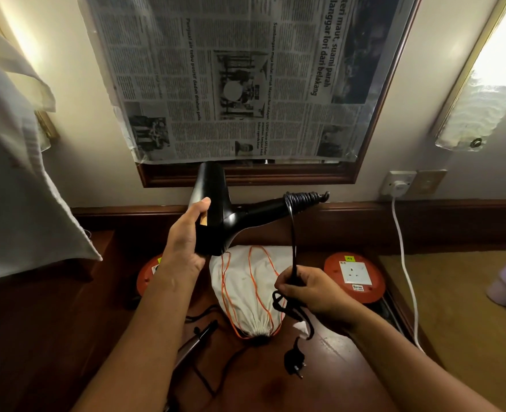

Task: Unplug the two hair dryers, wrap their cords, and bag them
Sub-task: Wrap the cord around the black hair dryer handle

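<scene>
My left hand (186, 242) grips the barrel of a black hair dryer (216, 209), held up over the desk with its handle pointing right. Several turns of its black cord (292, 242) are wound round the handle's end. My right hand (311, 288) pinches the cord lower down; the rest hangs in a loop, and the unplugged black plug (294, 359) dangles just above the desk. A white drawstring bag (245, 292) with orange strings lies on the desk below. A second dark appliance (198, 340) with its own cord lies at the lower left, partly behind my left arm.
Two round red socket units (354, 278) (149, 276) sit on the wooden desk (275, 388). A white plug with a white cable (397, 188) is in the wall socket at right. A newspaper covers the mirror (233, 84). White cloth (13, 188) hangs at left.
</scene>
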`<state>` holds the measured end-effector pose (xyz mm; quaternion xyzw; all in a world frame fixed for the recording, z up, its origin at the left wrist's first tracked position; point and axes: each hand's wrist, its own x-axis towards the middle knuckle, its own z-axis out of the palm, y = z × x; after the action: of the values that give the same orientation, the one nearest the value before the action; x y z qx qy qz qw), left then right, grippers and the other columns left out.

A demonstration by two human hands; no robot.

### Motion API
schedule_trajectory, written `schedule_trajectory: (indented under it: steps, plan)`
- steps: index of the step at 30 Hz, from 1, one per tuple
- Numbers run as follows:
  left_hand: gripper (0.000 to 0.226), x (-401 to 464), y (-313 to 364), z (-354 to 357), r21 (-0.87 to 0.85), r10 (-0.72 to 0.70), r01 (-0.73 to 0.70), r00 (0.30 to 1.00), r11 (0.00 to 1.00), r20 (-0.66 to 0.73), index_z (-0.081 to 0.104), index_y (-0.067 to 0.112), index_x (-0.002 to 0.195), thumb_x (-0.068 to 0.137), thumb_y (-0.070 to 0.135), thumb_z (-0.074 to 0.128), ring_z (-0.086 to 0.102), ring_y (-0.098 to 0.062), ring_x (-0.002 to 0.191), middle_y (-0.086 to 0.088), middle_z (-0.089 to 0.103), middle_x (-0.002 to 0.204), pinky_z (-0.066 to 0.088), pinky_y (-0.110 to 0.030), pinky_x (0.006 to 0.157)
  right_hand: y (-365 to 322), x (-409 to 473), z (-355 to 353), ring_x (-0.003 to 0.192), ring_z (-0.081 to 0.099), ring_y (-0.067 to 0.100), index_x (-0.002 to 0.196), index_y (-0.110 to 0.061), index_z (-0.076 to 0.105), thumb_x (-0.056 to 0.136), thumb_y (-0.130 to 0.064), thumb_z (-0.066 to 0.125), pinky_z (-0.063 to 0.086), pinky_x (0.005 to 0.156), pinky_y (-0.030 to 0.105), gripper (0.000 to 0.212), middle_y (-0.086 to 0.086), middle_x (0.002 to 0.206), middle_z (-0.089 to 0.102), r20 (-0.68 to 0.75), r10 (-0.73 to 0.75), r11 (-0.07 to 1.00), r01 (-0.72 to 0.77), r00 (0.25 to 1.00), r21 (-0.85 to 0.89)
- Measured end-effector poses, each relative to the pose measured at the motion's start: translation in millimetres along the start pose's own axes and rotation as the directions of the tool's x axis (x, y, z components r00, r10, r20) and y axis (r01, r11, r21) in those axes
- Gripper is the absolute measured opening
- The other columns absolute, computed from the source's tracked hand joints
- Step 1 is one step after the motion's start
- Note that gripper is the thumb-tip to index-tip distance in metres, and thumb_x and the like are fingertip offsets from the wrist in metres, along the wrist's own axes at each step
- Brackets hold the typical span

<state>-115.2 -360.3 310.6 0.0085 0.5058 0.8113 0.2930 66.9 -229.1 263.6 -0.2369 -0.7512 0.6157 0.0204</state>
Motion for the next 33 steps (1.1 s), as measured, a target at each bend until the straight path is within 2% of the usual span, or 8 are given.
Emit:
schedule_trajectory:
  steps: [5, 10, 16, 19, 22, 25, 28, 33]
  plan:
    - [0.031, 1.1, 4.3, -0.7, -0.008, -0.016, 0.016, 1.000, 1.000, -0.006, 0.060, 0.014, 0.109, 0.084, 0.031, 0.067, 0.065, -0.030, 0.092, -0.013, 0.064, 0.109, 0.055, -0.039, 0.070, 4.4, -0.3, 7.4, 0.058, 0.048, 0.005, 0.094, -0.020, 0.063, 0.087, -0.007, 0.063, 0.045, 0.059, 0.023, 0.015, -0.001, 0.067, 0.050, -0.118, -0.247, 0.935, 0.205, 0.962, -0.288]
    - [0.033, 3.1, 7.6, 0.4, 0.013, 0.005, -0.005, 1.000, 1.000, -0.018, 0.057, 0.016, 0.111, 0.084, 0.032, 0.066, 0.064, -0.029, 0.090, -0.009, 0.065, 0.100, 0.054, -0.042, 0.076, 10.5, 2.1, 9.7, 0.057, 0.050, 0.007, 0.091, -0.012, 0.065, 0.075, -0.004, 0.052, 0.044, 0.055, 0.021, 0.021, -0.002, 0.065, 0.055, -0.150, -0.605, 0.684, 0.415, 0.782, -0.600]
    - [0.020, 2.8, 12.4, 5.6, 0.031, 0.028, -0.027, 0.999, 0.999, -0.017, 0.056, 0.018, 0.098, 0.085, 0.031, 0.064, 0.063, -0.027, 0.087, -0.008, 0.063, 0.096, 0.051, -0.044, 0.082, 12.6, 3.8, 12.8, 0.071, 0.065, 0.026, 0.125, -0.009, 0.055, 0.082, -0.023, 0.048, 0.055, 0.062, 0.039, 0.046, 0.005, 0.103, 0.065, -0.143, -0.553, 0.615, 0.286, 0.821, -0.735]
    - [0.033, 4.3, 16.4, 5.6, 0.029, 0.024, -0.024, 1.000, 0.999, -0.015, 0.055, 0.015, 0.112, 0.085, 0.032, 0.063, 0.063, -0.027, 0.089, -0.009, 0.063, 0.098, 0.052, -0.044, 0.082, 1.2, -2.6, 13.4, 0.062, 0.057, 0.020, 0.110, -0.011, 0.064, 0.084, -0.029, 0.043, 0.050, 0.060, 0.037, 0.038, -0.002, 0.079, 0.062, -0.177, -0.557, 0.636, 0.281, 0.811, -0.719]
    - [0.033, 4.7, 18.8, 6.6, 0.032, 0.016, -0.015, 1.000, 0.999, -0.019, 0.055, 0.017, 0.113, 0.085, 0.033, 0.063, 0.062, -0.028, 0.093, -0.011, 0.062, 0.102, 0.051, -0.045, 0.087, -6.4, -8.1, 13.5, 0.072, 0.048, 0.011, 0.082, -0.014, 0.064, 0.082, -0.036, 0.033, 0.038, 0.087, 0.034, 0.038, -0.004, 0.071, 0.057, -0.168, -0.590, 0.626, 0.316, 0.790, -0.713]
    - [0.019, 5.6, 21.6, 7.9, 0.027, 0.020, -0.019, 1.000, 0.999, -0.016, 0.054, 0.021, 0.098, 0.086, 0.033, 0.062, 0.061, -0.028, 0.094, -0.011, 0.061, 0.102, 0.049, -0.047, 0.092, -11.0, -9.9, 11.3, 0.097, 0.047, 0.001, 0.088, -0.013, 0.064, 0.088, -0.032, 0.032, 0.018, 0.111, 0.026, 0.037, -0.005, 0.090, 0.062, -0.118, -0.548, 0.678, 0.357, 0.828, -0.643]
    - [0.020, 7.3, 25.6, 8.8, 0.044, 0.024, -0.024, 1.000, 0.999, -0.005, 0.056, 0.022, 0.099, 0.085, 0.035, 0.063, 0.061, -0.028, 0.098, -0.010, 0.062, 0.105, 0.049, -0.048, 0.093, -18.0, -12.9, 10.2, 0.085, 0.064, 0.009, 0.100, -0.011, 0.063, 0.097, -0.021, 0.044, 0.054, 0.084, 0.032, 0.021, 0.000, 0.091, 0.067, -0.066, -0.438, 0.794, 0.352, 0.897, -0.496]
    - [0.025, 9.1, 30.7, 11.4, 0.052, 0.027, -0.028, 1.000, 0.998, 0.008, 0.057, 0.021, 0.103, 0.084, 0.036, 0.065, 0.061, -0.032, 0.106, -0.013, 0.061, 0.116, 0.048, -0.048, 0.096, -29.8, -10.1, 4.3, 0.071, 0.070, 0.013, 0.088, -0.007, 0.066, 0.091, -0.018, 0.062, 0.059, 0.068, 0.031, 0.012, 0.006, 0.077, 0.070, -0.079, -0.326, 0.897, 0.282, 0.942, -0.340]
